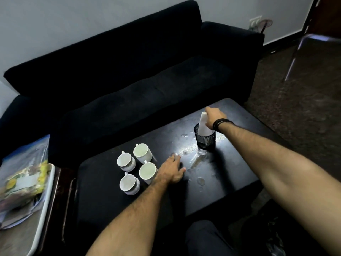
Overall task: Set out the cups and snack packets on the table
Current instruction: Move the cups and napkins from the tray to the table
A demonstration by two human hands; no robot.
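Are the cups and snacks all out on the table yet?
Halfway, it looks. Done: four white cups stand together on the dark table. In hand: the right hand is at a white roll in the black mesh holder; the left hand rests flat beside the cups. Left: the snack packets lie on the tray off to the side.

I count four white cups: one, a second, a third and a fourth, grouped on the one dark bench. One black mesh holder holds one white roll. One tray carries packets; I cannot count them. One sofa.
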